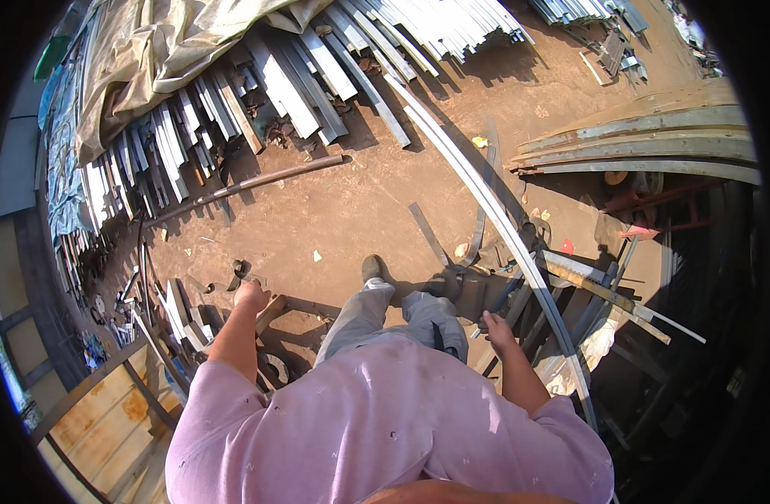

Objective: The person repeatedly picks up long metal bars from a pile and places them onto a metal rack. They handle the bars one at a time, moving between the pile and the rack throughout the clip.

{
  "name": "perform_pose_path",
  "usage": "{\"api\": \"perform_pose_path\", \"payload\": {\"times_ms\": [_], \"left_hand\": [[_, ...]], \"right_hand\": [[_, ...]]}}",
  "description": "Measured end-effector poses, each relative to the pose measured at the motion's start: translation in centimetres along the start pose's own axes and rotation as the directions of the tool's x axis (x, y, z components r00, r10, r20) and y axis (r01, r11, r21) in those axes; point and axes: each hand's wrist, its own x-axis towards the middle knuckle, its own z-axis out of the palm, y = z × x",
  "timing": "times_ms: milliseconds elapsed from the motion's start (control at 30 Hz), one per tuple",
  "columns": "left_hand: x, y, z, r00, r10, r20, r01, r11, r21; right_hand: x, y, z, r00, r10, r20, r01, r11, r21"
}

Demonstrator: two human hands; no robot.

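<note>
I look down on my pink shirt and grey trousers while standing on brown earth in a metal yard. My left hand (250, 296) hangs at my side with its fingers curled into a loose fist and nothing in it, above a heap of short metal offcuts (170, 307). My right hand (496, 324) is lowered beside my right knee, its fingers curled against some dark metal bars (509, 292). Whether it grips one I cannot tell. A long pale metal strip (486, 197) runs past it, from the far pile to my right side.
Long grey metal sections (301, 76) lie piled at the back, partly under a tan tarpaulin (149, 50). A rusty pipe (267, 179) lies on the ground ahead. Curved rusty plates (645, 139) are stacked on the right. A rust-stained sheet (107, 412) stands at lower left.
</note>
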Motion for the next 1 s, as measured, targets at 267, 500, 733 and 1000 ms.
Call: {"api": "perform_pose_path", "payload": {"times_ms": [267, 500, 733, 1000], "left_hand": [[-0.2, -5.8, -4.4, 0.984, -0.120, 0.131, 0.153, 0.949, -0.277], [3.1, 6.1, -13.2, 0.952, 0.229, 0.202, -0.156, 0.935, -0.320], [12.6, 11.4, -26.6, 0.983, 0.165, -0.074, -0.180, 0.840, -0.512], [22.0, 11.7, -27.8, 0.963, 0.268, -0.017, -0.262, 0.924, -0.277]], "right_hand": [[7.0, -20.0, 5.1, 0.993, -0.111, -0.048, 0.115, 0.988, 0.105], [17.7, -33.3, 11.5, 0.995, -0.077, 0.066, 0.073, 0.995, 0.064], [27.5, -52.2, 18.6, 0.955, -0.217, 0.203, 0.279, 0.887, -0.367], [33.4, -69.9, 32.7, 0.852, -0.344, 0.395, 0.523, 0.585, -0.620]]}}
